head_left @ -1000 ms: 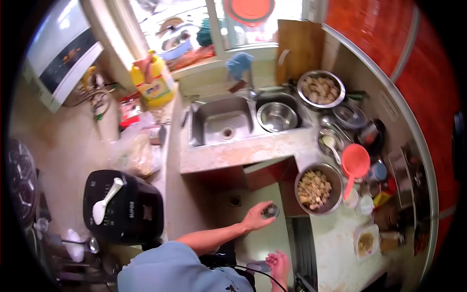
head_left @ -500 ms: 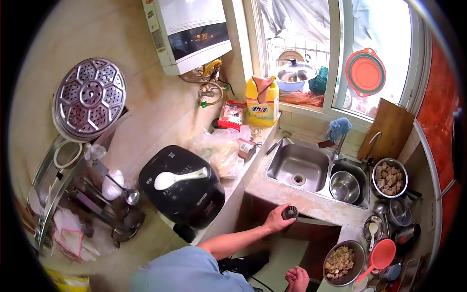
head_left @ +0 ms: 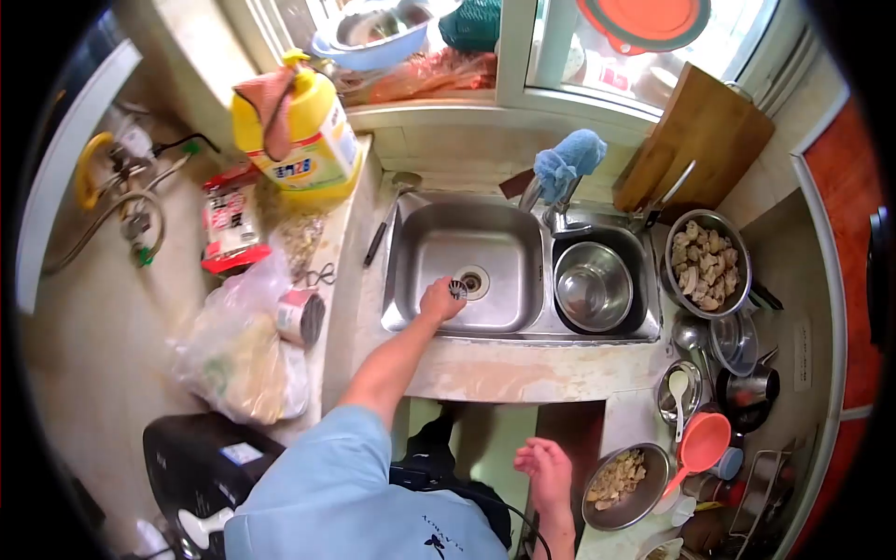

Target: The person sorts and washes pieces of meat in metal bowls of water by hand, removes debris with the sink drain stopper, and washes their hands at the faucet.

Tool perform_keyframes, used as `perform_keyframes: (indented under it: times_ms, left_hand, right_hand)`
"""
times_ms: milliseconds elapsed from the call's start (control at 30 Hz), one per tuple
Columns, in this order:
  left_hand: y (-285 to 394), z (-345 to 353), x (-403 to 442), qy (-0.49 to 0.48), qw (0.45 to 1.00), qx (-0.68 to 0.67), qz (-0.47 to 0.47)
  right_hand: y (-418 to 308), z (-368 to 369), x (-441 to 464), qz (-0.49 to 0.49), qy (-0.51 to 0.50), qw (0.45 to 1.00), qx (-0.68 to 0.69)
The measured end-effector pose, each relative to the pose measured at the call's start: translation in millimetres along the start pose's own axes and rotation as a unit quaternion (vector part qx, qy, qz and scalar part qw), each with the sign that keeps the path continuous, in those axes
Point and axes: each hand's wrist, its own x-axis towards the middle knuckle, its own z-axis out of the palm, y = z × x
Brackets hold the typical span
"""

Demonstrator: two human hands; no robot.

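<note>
My left hand point(head_left: 437, 301) reaches into the large steel sink basin point(head_left: 425, 252), its fingers closed on a round sink strainer point(head_left: 457, 288). The strainer is just beside the drain hole point(head_left: 476, 282), partly overlapping it in the view; whether it touches the basin floor I cannot tell. My right hand point(head_left: 544, 467) hangs in front of the counter, fingers loosely bent and somewhat apart, with nothing visible in it. Nearest to it is a steel bowl point(head_left: 644, 504) of light chopped food point(head_left: 616, 479) on the right counter.
A steel pot point(head_left: 593, 287) stands in the smaller basin, behind which a blue cloth point(head_left: 569, 165) hangs on the faucet point(head_left: 563, 219). Meat chunks fill another bowl point(head_left: 665, 271) at right, near a red ladle point(head_left: 702, 441). A yellow jug point(head_left: 313, 140) and plastic bag point(head_left: 238, 350) stand left.
My left hand has carried the strainer from in front of the counter forward into the large basin, near the drain. The view has moved closer to the sink. My right hand has risen slightly.
</note>
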Motion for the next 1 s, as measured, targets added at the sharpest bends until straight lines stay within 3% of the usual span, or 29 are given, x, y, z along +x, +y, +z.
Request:
perform_keyframes:
  times_ms: [200,267,400,533,600,733,767,833,867,933,1000]
  left_hand:
    - [-34,59,56,-0.082,0.993,0.086,-0.011]
    - [-30,70,62,-0.059,0.992,0.109,0.034]
    - [-26,65,64,-0.006,0.997,0.071,0.028]
    - [-39,62,66,0.02,0.998,0.054,0.012]
    - [-45,59,63,0.042,0.999,0.03,0.003]
    - [-16,51,59,0.014,0.999,-0.018,-0.024]
    - [-13,52,59,-0.018,0.997,-0.047,-0.057]
    - [-10,53,56,-0.014,0.995,-0.088,-0.048]
    - [-11,53,55,-0.012,0.991,-0.125,-0.038]
    - [-12,52,48,0.003,0.986,-0.159,-0.049]
    - [-9,53,46,0.022,0.979,-0.194,-0.056]
  right_hand:
    - [-59,18,68,-0.002,0.024,0.995,-0.098]
    - [-74,16,87,0.013,0.035,0.993,-0.11]
    - [-105,21,127,0.003,0.033,0.991,-0.126]
    - [-134,28,192,-0.098,0.007,0.97,-0.224]
    - [-159,40,232,-0.169,0.013,0.92,-0.352]
    - [-194,70,303,-0.384,0.12,0.666,-0.628]
    - [-195,68,319,-0.386,0.122,0.665,-0.627]
    - [-201,69,338,-0.322,0.105,0.534,-0.775]
    - [-201,72,337,-0.325,0.104,0.533,-0.774]
    - [-192,78,326,-0.243,0.117,0.561,-0.782]
    - [-164,91,325,-0.289,0.144,0.577,-0.75]
